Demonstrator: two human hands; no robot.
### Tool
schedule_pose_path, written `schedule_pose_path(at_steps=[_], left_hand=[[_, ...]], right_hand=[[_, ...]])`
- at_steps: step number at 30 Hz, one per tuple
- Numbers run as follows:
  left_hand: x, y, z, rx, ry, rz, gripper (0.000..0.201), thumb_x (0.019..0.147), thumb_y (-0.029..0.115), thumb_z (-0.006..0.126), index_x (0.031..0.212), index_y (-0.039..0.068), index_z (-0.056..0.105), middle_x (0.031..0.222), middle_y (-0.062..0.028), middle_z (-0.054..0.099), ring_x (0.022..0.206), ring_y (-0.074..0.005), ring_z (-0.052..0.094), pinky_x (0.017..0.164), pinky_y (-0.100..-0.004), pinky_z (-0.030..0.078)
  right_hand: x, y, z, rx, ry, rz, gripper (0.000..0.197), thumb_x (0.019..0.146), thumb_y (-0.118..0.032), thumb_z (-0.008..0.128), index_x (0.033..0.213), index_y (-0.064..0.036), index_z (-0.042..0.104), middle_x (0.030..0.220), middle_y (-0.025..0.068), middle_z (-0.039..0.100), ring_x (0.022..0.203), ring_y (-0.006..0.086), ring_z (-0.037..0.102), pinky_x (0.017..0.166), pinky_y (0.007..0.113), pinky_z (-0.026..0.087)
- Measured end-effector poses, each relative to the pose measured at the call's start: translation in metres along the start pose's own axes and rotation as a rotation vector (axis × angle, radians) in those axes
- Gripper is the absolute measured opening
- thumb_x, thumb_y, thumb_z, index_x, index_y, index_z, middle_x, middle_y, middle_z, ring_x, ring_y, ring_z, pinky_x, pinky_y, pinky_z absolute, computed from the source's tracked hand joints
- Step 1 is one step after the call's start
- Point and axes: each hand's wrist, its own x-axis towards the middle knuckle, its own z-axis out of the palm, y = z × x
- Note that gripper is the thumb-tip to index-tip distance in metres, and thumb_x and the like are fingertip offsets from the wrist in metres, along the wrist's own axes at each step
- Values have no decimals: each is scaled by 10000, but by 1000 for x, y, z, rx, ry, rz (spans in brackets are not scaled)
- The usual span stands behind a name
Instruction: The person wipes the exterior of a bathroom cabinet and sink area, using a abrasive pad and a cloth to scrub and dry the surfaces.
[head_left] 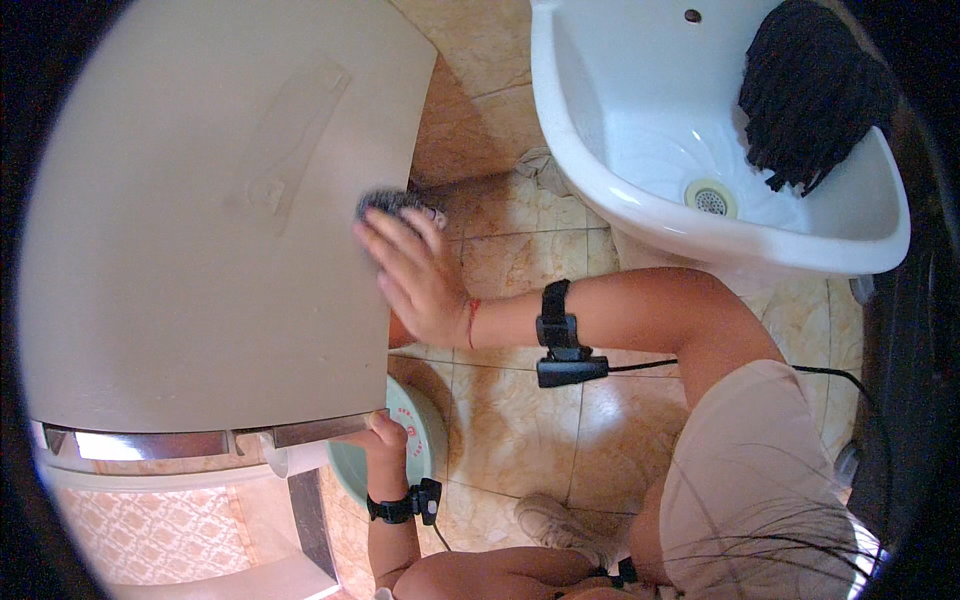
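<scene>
A large beige panel [200, 230] with a faint strip mark fills the left side of the head view. Against its right edge my right hand [418, 280] presses a dark grey, fuzzy scouring pad [388, 200]. Motion blurs the fingers and the pad, so its exact kind is unclear. Lower down, my left hand [388, 432] is closed on the panel's near right corner, its fingertips partly hidden by the edge. A metallic trim strip [320, 430] runs along that near edge.
A pale green basin [425, 430] stands on the tiled floor [510, 420] behind my left hand. At the upper right is a white mop sink [640, 205] with a drain and a black mop head [810, 95] in it. A black cable [640, 366] trails from my right forearm strap.
</scene>
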Motion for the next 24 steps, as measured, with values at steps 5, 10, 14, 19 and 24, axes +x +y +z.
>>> schedule_pose_path(at_steps=[5, 10, 14, 19, 24], left_hand=[[-13, -17, 4, 56, -94, -41, 513, 848, 47, 283, 1287, -68, 45, 1345, -299, 210, 1295, -393, 167, 1009, -589, -51], [-4, -10, -3, 186, -96, -76, 768, 817, 272, 421, 1295, -99, -51, 1334, -272, 237, 1244, -337, 277, 1054, -427, 131], [8, 28, 2, -58, 86, -206, 721, 826, 309, 395, 1298, -110, 45, 1314, -272, 277, 1238, -343, 279, 1057, -438, 84], [15, 33, 0, -123, 34, -215, 723, 826, 330, 356, 1303, -98, 20, 1305, -254, 293, 1223, -341, 292, 1058, -440, 35], [13, 35, 2, -170, 89, -262, 699, 768, 180, 417, 1295, -86, 43, 1302, -249, 293, 1220, -317, 301, 1058, -443, 70]], right_hand=[[25, 24, 8, 51, 65, -4, 489, 785, -150, 497, 1248, -20, 408, 1289, 167, 384, 1142, 367, 347, 994, 441, 270], [74, 87, 29, -1, 278, 187, 481, 825, -208, 496, 1242, 9, 399, 1285, 207, 382, 1156, 404, 337, 1007, 453, 249], [21, 25, 18, 60, 166, 243, 488, 817, -173, 499, 1249, 21, 382, 1286, 214, 372, 1170, 392, 336, 1013, 446, 247], [7, 9, 12, 136, 60, 206, 495, 801, -137, 504, 1247, 33, 373, 1287, 214, 363, 1168, 393, 336, 1004, 433, 271], [41, 53, 23, 106, 208, 361, 459, 837, -134, 471, 1253, 29, 369, 1284, 232, 373, 1140, 400, 369, 991, 425, 284]])
